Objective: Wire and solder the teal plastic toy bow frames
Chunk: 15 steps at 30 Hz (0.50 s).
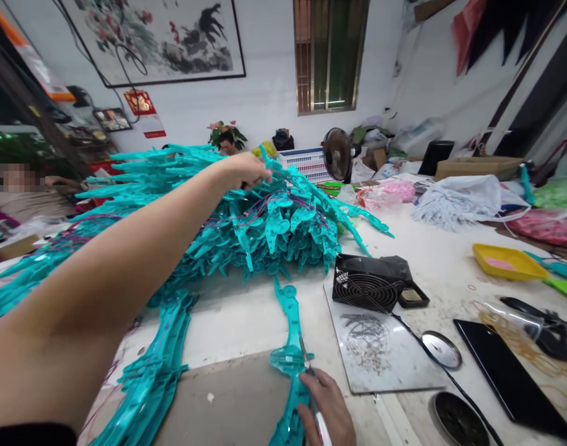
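My left hand (250,171) reaches far across a big heap of teal plastic parts (274,223), its fingers closed on a teal piece at the top. Thin red and dark wires run over the heap. Close to me, my right hand (328,406) grips a slim pen-like tool (319,420) with a pale handle and a thin dark tip. That tip lies along a single long teal plastic part (290,322) on the table, which the right fingers also touch. A stack of similar teal parts (155,378) lies to the left, partly behind my forearm.
Right of the single part are a black fan unit (369,285), a stained metal plate (380,353), a round tin lid (441,350) and a black phone (510,371). Farther back stand a yellow tray (510,263) and a desk fan (338,155). Another person (20,198) sits at left.
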Available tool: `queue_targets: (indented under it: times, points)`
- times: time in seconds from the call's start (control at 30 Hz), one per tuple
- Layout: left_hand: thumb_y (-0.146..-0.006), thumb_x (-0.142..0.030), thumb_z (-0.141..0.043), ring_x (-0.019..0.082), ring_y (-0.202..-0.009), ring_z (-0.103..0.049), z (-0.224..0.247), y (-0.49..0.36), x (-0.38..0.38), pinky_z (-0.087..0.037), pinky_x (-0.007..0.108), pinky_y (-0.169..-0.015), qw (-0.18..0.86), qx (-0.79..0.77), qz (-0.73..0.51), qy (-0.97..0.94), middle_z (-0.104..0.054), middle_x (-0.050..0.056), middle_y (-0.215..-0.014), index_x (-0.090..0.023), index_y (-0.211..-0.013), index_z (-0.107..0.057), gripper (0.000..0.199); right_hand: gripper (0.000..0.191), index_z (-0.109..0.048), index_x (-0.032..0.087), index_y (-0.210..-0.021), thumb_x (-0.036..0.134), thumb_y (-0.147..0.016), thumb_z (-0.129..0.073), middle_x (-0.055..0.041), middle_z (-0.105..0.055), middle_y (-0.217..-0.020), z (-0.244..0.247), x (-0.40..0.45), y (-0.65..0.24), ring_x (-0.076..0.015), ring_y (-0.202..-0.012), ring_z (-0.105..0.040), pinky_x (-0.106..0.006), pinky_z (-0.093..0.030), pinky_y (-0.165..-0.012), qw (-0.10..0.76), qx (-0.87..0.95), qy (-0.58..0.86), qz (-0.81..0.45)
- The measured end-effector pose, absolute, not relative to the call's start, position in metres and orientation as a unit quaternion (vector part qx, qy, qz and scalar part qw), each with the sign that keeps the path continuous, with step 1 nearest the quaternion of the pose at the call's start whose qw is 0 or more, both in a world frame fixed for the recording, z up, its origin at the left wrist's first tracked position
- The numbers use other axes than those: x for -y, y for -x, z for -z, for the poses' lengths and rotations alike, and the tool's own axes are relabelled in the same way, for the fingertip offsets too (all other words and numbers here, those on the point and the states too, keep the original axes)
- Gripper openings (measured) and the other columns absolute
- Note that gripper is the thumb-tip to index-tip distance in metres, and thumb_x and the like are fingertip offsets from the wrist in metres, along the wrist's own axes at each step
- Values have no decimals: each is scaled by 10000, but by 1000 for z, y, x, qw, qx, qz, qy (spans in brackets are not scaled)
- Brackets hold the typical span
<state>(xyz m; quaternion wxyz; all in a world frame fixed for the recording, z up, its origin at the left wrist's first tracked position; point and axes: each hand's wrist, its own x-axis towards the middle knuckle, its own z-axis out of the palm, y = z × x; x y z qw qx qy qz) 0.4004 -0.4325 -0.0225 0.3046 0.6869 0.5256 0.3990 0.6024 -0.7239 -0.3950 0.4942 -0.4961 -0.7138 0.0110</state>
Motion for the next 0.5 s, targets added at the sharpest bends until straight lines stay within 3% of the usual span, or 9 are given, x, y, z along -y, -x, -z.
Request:
queue_targets:
  times: [0.13,0.33,0.5]
  points:
    - [-932,-250,-504,55,-391,-313,11,-439,445,-246,204,-448,439,-363,-458,-683,-395,-43,-499,-150,-770,-603,215,334,-604,244,-1234,359,-939,-497,-91,-632,-1171,395,724,-600,-224,-1109,-615,-314,-550,-916,500,716,486,-8]
    - [-929,-188,-541,40,-458,-434,4,-506,469,-313,189,-507,461,-267,-432,-727,-498,-18,-575,-112,-796,-596,163,344,-587,227,-1257,329,-943,-490,-105,-625,-1163,387,726,-601,-226,-1092,-614,-332,-557,-894,509,711,485,-1]
    - [-983,-220,-419,29,-449,-352,-13,-506,492,-263,202,-485,445,-199,-503,-714,-491,-29,-605,-152,-833,-579,229,348,-578,212,-1272,294,-945,-493,-112,-614,-1181,379,731,-606,-219,-1105,-605,-323,-550,-891,508,723,468,-19]
